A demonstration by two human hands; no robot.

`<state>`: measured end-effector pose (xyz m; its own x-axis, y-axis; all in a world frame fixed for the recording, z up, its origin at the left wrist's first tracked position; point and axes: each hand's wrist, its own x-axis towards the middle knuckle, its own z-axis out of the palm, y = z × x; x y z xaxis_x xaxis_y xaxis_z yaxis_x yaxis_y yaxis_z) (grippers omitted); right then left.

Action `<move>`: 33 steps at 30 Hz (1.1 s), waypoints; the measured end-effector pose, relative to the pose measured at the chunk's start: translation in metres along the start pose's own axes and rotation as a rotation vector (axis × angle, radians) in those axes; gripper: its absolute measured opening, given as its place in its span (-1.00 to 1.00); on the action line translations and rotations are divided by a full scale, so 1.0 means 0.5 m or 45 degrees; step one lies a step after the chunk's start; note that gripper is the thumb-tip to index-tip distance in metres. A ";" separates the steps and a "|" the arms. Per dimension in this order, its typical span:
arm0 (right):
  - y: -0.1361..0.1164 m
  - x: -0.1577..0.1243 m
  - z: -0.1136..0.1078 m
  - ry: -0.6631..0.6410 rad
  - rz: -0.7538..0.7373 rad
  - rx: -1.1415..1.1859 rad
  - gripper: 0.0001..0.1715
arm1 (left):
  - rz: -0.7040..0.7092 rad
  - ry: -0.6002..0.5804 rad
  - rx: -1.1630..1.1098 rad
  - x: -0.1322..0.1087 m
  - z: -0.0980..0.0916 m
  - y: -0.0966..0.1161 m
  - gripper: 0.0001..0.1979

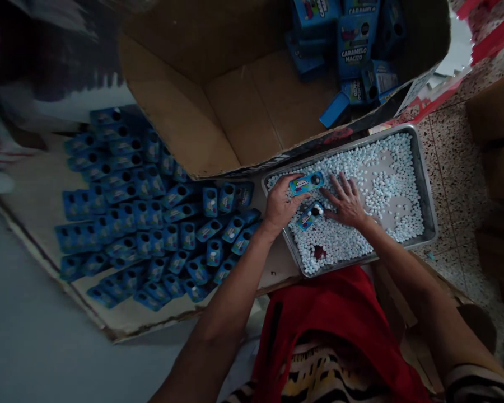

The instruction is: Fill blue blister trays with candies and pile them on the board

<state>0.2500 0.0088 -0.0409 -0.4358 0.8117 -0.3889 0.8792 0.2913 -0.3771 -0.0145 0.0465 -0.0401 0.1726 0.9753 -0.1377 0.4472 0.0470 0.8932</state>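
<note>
A metal tray (425,184) in front of me is filled with small white and pale blue candy pellets (382,173). My left hand (279,206) grips a small blue candy box (306,183) at the tray's left end. A second blue box (309,216) lies on the pellets just below it. My right hand (345,201) rests flat on the pellets with fingers spread, its fingertips touching that second box.
Several blue boxes (151,212) lie spread on a cardboard sheet (37,201) to the left. A large open carton (235,106) behind the tray holds more blue boxes (353,45). Speckled floor (453,168) is at right. Red cloth (340,319) covers my lap.
</note>
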 end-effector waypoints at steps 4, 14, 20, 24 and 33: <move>0.035 0.038 -0.013 0.059 0.117 0.188 -0.57 | 0.013 -0.047 0.029 0.002 -0.008 -0.002 -0.58; -0.057 -0.017 -0.159 0.637 0.744 2.263 -0.59 | 0.042 -0.038 -0.057 0.026 0.008 0.041 -0.57; -0.140 0.021 -0.255 0.814 0.254 2.252 -0.57 | 0.093 -0.097 -0.081 0.024 0.031 0.073 -0.57; -0.151 0.039 -0.249 0.831 0.204 2.061 -0.54 | 0.115 -0.135 -0.115 0.016 0.052 0.088 -0.58; -0.115 0.033 -0.189 1.291 0.418 2.202 -0.40 | 0.077 -0.175 -0.047 -0.010 0.064 0.126 -0.58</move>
<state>0.2103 0.0534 0.0540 0.4521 0.8358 -0.3117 -0.4484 -0.0891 -0.8894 0.0410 0.0377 0.0029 0.3180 0.9379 -0.1384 0.4005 -0.0006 0.9163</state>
